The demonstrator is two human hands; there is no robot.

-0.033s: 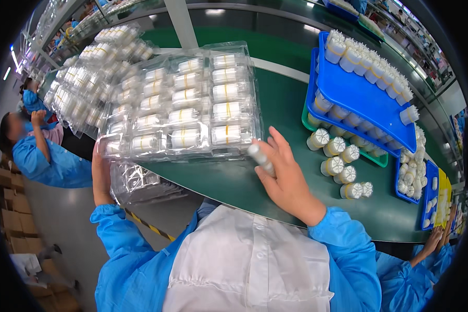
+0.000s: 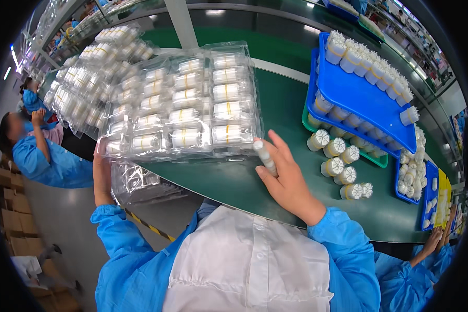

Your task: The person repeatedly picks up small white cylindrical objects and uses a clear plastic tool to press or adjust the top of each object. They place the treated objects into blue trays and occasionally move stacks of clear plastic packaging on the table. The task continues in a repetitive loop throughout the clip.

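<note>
Hand placement at a curved workbench; directions are being read as on a clock face. The tabletop [image 2: 281,99] is showing a smooth, dark green surface. Thin, glossy clear packs [image 2: 231,48] are lying at 10 o'clock from the right hand [image 2: 287,177], their moulded pockets holding white bundles under yellow bands; the column nearest that hand is showing 5 of them. Similar filled packs [image 2: 86,78] are piling loosely at 10 o'clock beyond, their film creased and reflective. At 3 o'clock, 7 banded bundles [image 2: 332,167] are standing on the tabletop, their tops looking ridged and spoked. Smooth blue plastic trays [image 2: 366,93] are sitting stacked between 1 and 2 o'clock, bearing further bundles.

The white cylinder [image 2: 265,158] is appearing slim, matt and round-ended. It is lying within the right hand, just beside the packs' near right corner. Its long axis is running from 11 to 5 o'clock, the free end pointing to 11. The right thumb and fingers are closing around it, the other fingers spreading loosely. The left hand [image 2: 102,169] is bracing the packs' edge at 7 o'clock; its fingers are hiding beneath, so their closure cannot be told.
</note>
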